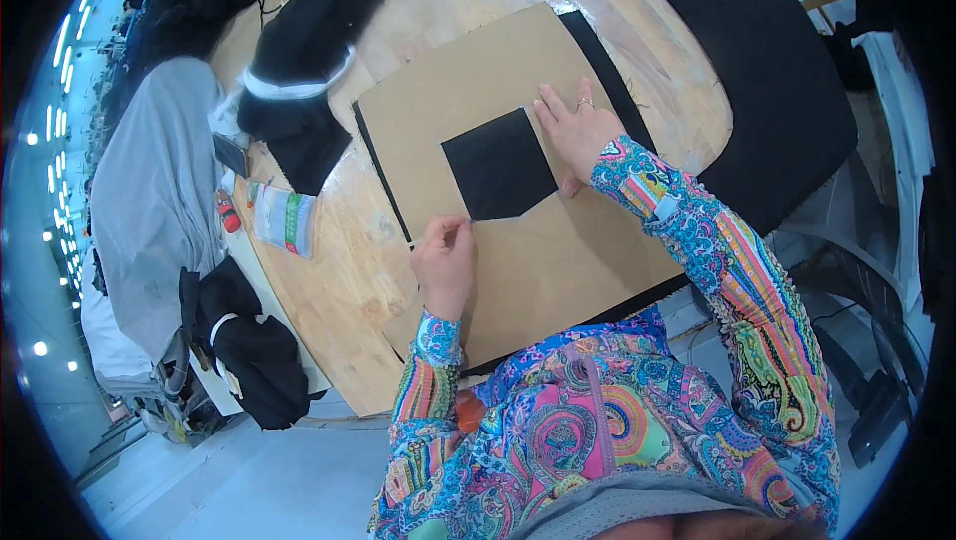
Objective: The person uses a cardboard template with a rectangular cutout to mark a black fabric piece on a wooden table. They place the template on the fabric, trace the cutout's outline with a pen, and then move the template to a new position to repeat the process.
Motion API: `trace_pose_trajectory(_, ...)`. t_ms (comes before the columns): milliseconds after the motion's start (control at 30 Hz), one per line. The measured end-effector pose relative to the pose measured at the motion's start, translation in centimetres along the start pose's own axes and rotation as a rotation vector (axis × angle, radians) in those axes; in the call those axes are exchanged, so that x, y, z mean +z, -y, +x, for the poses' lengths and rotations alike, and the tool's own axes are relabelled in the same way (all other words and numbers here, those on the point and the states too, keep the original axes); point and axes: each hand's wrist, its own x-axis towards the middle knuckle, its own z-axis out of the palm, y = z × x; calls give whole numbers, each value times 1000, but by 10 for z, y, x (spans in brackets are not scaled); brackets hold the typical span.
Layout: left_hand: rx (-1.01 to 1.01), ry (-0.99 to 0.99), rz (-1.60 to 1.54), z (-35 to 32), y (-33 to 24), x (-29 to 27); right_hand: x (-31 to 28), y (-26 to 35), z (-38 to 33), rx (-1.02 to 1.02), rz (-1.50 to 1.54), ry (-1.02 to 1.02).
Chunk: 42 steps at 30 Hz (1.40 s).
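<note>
A tan cardboard template (413, 127) lies over black fabric (612, 77) that shows along its edges. In the template's middle is a black pocket shape (501, 167) with a pointed lower edge; whether it is an opening or a separate piece on top, I cannot tell. My left hand (443, 259) is closed in a pinch at the lower left corner of this shape, and what is between the fingertips, if anything, is too small to make out. My right hand (578, 130) lies with fingers stretched out on the template, just beside the shape's right edge.
Black fabric with a white band (299, 82) lies at the table's far left. A clear plastic bag (285, 218) and a small red object (229, 214) sit by the left edge. Grey cloth (159, 202) hangs beyond. A large black piece (757, 72) covers the table's right side.
</note>
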Motion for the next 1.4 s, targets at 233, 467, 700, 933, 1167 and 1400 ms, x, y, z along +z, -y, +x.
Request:
trace_pose_trajectory(233, -79, 23, -197, 1, 15, -1, 0, 0, 1, -5, 15, 0)
trace_pose_trajectory(467, -29, 22, -185, -3, 3, 3, 3, -1, 4, -2, 58, 6)
trace_pose_trajectory(700, -55, 0, -57, -1, 13, 0, 0, 0, 0, -9, 12, -4)
trace_pose_trajectory(933, -97, -3, -196, -3, 4, -2, 1, 0, 0, -8, 17, -17)
trace_pose_trajectory(1167, -190, -10, -585, 2, -21, 3, 1, -1, 0, -12, 15, -14)
trace_pose_trajectory(1400, 6, 215, -388, -7, -39, 55, -6, 1, -2, -21, -11, 44)
